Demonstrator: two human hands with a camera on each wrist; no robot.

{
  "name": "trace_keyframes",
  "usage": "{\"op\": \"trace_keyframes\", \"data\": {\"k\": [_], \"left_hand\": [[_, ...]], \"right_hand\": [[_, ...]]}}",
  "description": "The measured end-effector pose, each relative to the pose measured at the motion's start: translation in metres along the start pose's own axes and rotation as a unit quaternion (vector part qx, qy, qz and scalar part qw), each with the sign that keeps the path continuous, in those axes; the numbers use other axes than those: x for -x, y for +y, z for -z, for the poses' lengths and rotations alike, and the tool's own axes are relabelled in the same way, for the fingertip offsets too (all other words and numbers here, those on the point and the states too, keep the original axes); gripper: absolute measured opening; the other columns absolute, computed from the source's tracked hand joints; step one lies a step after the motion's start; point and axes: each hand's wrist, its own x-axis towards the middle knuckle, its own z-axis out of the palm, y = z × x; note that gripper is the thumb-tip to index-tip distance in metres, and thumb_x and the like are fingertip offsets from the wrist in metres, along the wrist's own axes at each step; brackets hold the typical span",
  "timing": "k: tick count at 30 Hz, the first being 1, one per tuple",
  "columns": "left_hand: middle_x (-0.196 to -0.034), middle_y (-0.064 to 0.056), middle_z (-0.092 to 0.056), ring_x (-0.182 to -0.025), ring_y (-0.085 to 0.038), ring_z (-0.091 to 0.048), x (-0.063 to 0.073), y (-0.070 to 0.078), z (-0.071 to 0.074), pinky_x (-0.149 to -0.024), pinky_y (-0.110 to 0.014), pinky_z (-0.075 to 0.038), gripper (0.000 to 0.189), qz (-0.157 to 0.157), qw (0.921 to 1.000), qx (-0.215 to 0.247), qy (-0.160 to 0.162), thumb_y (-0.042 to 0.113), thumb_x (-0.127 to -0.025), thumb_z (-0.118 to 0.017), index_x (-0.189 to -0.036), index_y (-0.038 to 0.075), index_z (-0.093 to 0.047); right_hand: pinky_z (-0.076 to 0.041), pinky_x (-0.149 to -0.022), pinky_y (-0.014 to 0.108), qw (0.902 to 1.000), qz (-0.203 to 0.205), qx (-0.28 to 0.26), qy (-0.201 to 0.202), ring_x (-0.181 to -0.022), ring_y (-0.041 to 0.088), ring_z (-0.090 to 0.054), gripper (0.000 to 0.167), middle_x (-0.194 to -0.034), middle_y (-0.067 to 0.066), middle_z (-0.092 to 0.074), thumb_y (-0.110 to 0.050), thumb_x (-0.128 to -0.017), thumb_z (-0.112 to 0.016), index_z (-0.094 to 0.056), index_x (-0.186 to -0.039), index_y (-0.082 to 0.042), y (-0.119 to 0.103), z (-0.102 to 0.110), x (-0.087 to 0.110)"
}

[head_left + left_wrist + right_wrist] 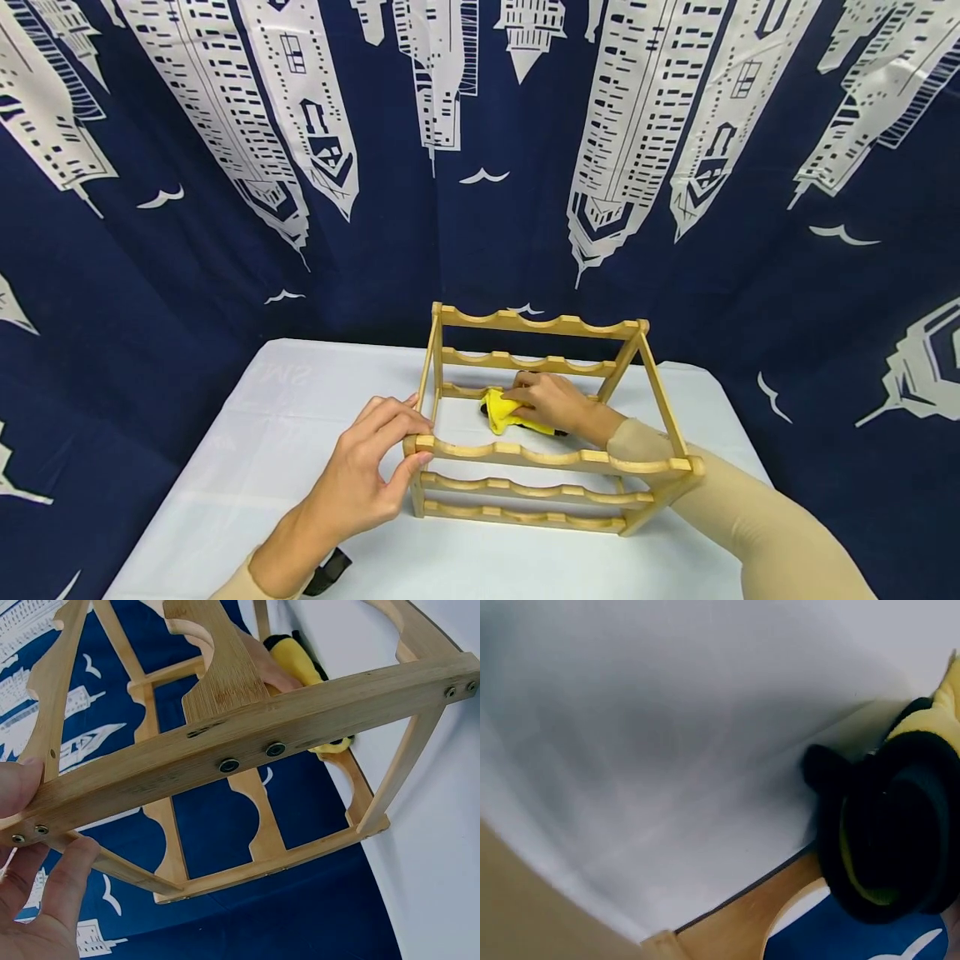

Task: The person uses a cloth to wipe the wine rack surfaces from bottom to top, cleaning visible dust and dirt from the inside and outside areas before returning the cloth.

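Observation:
A light wooden wine rack (525, 454) with scalloped rails stands on the white-covered table. My left hand (360, 471) grips its near left corner, thumb on the front side and fingers over the top. In the left wrist view, thumb and fingers lie on either side of the wooden post (161, 761). My right hand (553, 404) reaches inside the rack's frame and pinches a yellow and black fabric piece (498, 412) low over the table. In the right wrist view this fabric piece (930, 724) shows a round, black-edged opening.
The white tablecloth (285, 442) covers the table under the rack. Behind hangs a navy curtain (420, 250) with white buildings and birds. A black strap (327, 573) shows beside my left wrist. My right sleeve (720, 500) passes through the rack's right side.

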Motion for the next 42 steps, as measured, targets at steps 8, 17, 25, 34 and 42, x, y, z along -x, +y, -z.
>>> {"op": "trace_keyframes", "data": {"k": [8, 17, 25, 34, 42], "left_hand": [[-0.115, 0.001, -0.075, -0.120, -0.028, -0.073, -0.001, 0.003, 0.002, -0.131, -0.030, -0.054, 0.029, -0.006, 0.9999, -0.006, 0.008, -0.004, -0.091, -0.091, -0.112, 0.011, -0.078], [-0.115, 0.002, -0.074, -0.118, -0.027, -0.073, 0.004, 0.003, -0.002, -0.130, -0.033, -0.057, 0.029, 0.001, 0.9999, -0.006, 0.011, -0.004, -0.092, -0.091, -0.113, 0.012, -0.078], [-0.115, 0.002, -0.074, -0.122, -0.029, -0.074, 0.004, 0.004, -0.001, -0.130, -0.029, -0.055, 0.029, -0.001, 0.9999, -0.004, 0.016, -0.003, -0.092, -0.091, -0.114, 0.012, -0.078], [-0.116, 0.004, -0.074, -0.119, -0.024, -0.073, 0.006, 0.006, 0.000, -0.131, -0.026, -0.053, 0.032, 0.019, 0.9997, -0.014, 0.004, -0.004, -0.092, -0.092, -0.114, 0.015, -0.079], [-0.117, 0.005, -0.074, -0.117, -0.021, -0.072, 0.007, 0.007, 0.001, -0.130, -0.028, -0.055, 0.031, 0.015, 0.9996, -0.023, 0.001, -0.002, -0.094, -0.092, -0.116, 0.016, -0.078]], "right_hand": [[-0.067, -0.072, 0.028, 0.9955, -0.056, 0.048, -0.059, -0.086, 0.020, -0.075, 0.025, -0.107, 0.007, -0.077, -0.011, -0.099, -0.094, -0.090, -0.123, -0.012, -0.007, 0.023, 0.013], [-0.063, -0.061, 0.031, 0.9828, -0.134, 0.095, -0.084, -0.079, 0.017, -0.074, 0.028, -0.104, 0.003, -0.079, -0.017, -0.093, -0.097, -0.090, -0.120, -0.016, -0.013, 0.041, 0.037], [-0.055, -0.059, 0.021, 0.9939, -0.100, 0.003, 0.047, -0.072, 0.006, -0.065, 0.034, -0.102, 0.003, -0.085, -0.022, -0.088, -0.101, -0.090, -0.118, -0.010, -0.014, 0.050, 0.036], [-0.071, -0.072, 0.029, 0.9923, -0.012, -0.062, 0.107, -0.083, 0.015, -0.077, 0.034, -0.102, 0.008, -0.086, -0.010, -0.088, -0.101, -0.083, -0.116, -0.003, -0.020, 0.055, 0.005], [-0.068, -0.065, 0.026, 0.9828, -0.014, -0.021, 0.183, -0.076, 0.018, -0.081, 0.036, -0.093, 0.007, -0.083, -0.008, -0.082, -0.106, -0.080, -0.106, -0.004, -0.017, 0.039, -0.019]]}}
